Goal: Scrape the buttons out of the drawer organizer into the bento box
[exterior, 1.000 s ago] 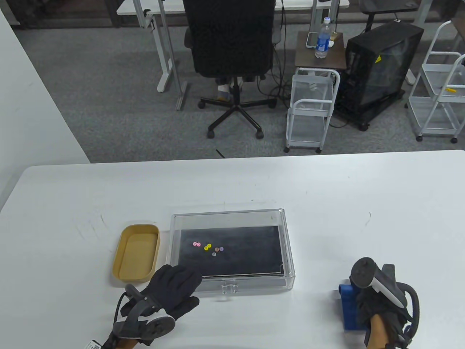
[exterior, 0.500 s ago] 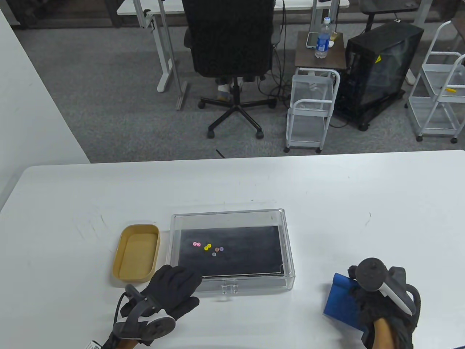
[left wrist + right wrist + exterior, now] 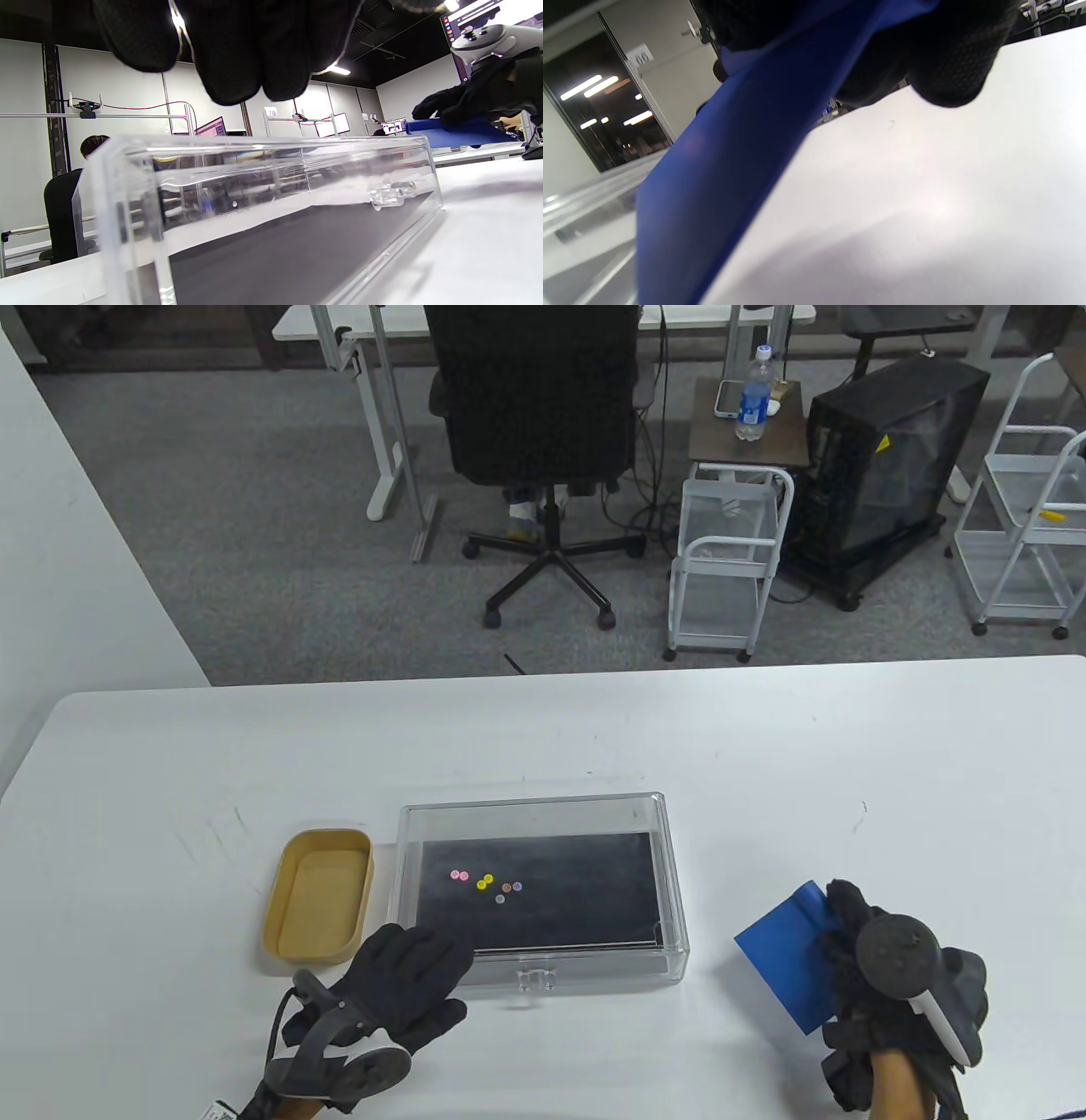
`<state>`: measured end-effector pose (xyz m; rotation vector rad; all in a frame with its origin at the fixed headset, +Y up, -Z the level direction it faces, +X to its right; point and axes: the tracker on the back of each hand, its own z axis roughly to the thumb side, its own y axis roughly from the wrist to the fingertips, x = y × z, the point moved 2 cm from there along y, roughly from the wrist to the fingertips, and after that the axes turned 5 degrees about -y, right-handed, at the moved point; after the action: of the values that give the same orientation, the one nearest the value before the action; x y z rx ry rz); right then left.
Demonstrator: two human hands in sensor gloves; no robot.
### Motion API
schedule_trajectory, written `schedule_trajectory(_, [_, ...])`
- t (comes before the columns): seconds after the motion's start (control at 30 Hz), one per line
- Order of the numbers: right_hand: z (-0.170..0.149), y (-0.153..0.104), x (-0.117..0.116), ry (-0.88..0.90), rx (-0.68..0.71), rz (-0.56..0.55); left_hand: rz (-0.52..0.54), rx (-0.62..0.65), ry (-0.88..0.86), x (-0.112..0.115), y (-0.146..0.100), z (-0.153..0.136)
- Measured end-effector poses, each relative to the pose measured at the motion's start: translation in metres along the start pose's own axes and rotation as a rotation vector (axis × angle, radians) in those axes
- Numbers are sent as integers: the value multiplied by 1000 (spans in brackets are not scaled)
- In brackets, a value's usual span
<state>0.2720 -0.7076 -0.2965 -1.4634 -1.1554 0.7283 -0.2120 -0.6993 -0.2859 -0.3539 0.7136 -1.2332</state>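
A clear drawer organizer [image 3: 670,891] with a black liner stands mid-table, with several small coloured buttons [image 3: 486,883] lying on the liner. A tan bento box [image 3: 285,899] sits just left of it, with nothing visible inside. My left hand [image 3: 405,976] rests on the organizer's near left corner, fingers lying over the rim; the wrist view shows them above the clear wall [image 3: 263,169]. My right hand [image 3: 857,950] grips a blue scraper [image 3: 785,954] held off the table to the right of the organizer; the blade also fills the right wrist view [image 3: 721,169].
The white table [image 3: 543,746] stretches behind and to the right of the organizer. Beyond its far edge are an office chair [image 3: 543,415], a white cart [image 3: 730,560] and a black PC case [image 3: 891,458] on the floor.
My right hand lifted the blue scraper from the table, turned its blade flat and moved it up and left toward the organizer. The left hand has stayed on the organizer corner.
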Motion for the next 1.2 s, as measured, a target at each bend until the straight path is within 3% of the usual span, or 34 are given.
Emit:
schedule_trajectory(0.33, [9, -4, 3, 40, 16, -41, 0, 17, -5, -1, 1, 5])
schedule_trajectory(0.47, [17, -7, 5, -26, 13, -94, -1, 27, -5, 0, 2, 7])
schedule_trajectory(0.6, [28, -8, 6, 69, 31, -111, 7, 33, -3, 0, 2, 7])
schedule_trajectory(0.87, [64, 1, 5, 72, 62, -107, 14, 28, 4, -1, 2, 7])
schedule_trajectory(1.2, [126, 16, -18, -9, 147, -43, 8, 24, 2, 0, 1, 6])
